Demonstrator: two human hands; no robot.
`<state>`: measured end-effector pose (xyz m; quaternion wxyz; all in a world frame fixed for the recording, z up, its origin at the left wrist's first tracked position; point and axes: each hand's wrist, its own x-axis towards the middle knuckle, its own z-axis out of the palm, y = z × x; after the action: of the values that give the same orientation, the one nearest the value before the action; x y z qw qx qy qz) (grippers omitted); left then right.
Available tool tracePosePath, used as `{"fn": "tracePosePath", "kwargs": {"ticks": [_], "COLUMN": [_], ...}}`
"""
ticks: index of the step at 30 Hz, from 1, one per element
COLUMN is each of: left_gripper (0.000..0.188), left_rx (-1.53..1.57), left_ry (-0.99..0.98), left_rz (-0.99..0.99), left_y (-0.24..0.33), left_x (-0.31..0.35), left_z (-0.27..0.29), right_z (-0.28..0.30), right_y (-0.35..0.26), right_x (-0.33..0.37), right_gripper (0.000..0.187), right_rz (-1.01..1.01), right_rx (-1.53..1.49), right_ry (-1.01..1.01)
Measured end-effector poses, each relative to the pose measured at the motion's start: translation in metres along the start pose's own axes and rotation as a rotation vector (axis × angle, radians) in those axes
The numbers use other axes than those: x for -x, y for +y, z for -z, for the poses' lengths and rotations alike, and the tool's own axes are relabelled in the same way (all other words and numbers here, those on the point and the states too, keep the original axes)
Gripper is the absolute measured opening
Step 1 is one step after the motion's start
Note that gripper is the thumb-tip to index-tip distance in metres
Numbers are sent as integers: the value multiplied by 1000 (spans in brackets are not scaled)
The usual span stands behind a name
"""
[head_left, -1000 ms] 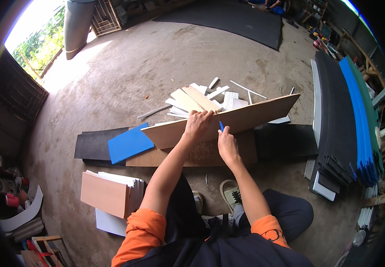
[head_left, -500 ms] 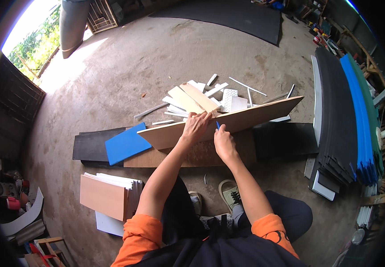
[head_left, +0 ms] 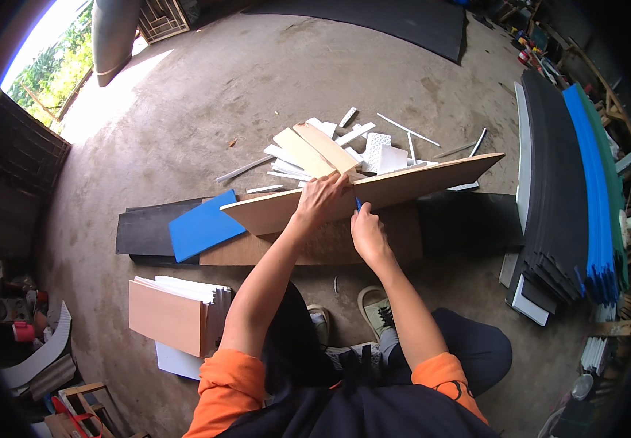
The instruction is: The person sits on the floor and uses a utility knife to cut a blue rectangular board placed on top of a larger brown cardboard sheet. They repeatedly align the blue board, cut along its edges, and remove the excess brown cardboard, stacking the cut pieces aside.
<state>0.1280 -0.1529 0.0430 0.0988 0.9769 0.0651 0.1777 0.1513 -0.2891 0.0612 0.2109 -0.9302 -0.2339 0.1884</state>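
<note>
A long beige sheet (head_left: 286, 212) stands tilted on its edge over a brown board (head_left: 388, 244). My left hand (head_left: 324, 196) grips the sheet's top edge near its middle, fingers curled over it. Just right of that, my right hand (head_left: 369, 232) is closed round a slim blue cutter (head_left: 358, 204), whose tip meets the sheet's near face. A thin dark line runs up the sheet above the tip. The cutter's lower part is hidden in my fist. A blue sheet piece (head_left: 204, 225) lies at the left, partly under the beige sheet's end.
White and beige offcuts (head_left: 388, 157) lie heaped beyond the sheet. Black boards (head_left: 469, 219) flank the brown one. A stack of cut panels (head_left: 166, 317) stands by my left knee. Tall black sheets (head_left: 556, 190) and blue sheets (head_left: 587, 182) stand at the right.
The cutter and my right hand sit slightly lower on the sheet, with the dark line above the tip now showing. My left hand keeps its grip. The whole view has tilted a little.
</note>
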Motion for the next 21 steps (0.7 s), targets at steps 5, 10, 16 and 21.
{"fn": "tracePosePath", "kwargs": {"ticks": [5, 10, 16, 21], "left_gripper": [14, 19, 23, 20], "left_rx": [-12, 69, 228, 252], "left_ry": [95, 3, 47, 15], "left_rz": [-147, 57, 75, 140], "left_y": [-5, -8, -3, 1], "left_x": [2, -3, -13, -12], "left_z": [-2, -6, 3, 6], "right_z": [-4, -5, -3, -1], "right_y": [-2, -8, -6, -7], "right_x": [-22, -31, -32, -20], "right_gripper": [22, 25, 25, 24], "right_rz": [-33, -63, -65, -70], "right_rx": [14, -67, -74, -33], "right_ry": [-27, -51, -46, -65]}}
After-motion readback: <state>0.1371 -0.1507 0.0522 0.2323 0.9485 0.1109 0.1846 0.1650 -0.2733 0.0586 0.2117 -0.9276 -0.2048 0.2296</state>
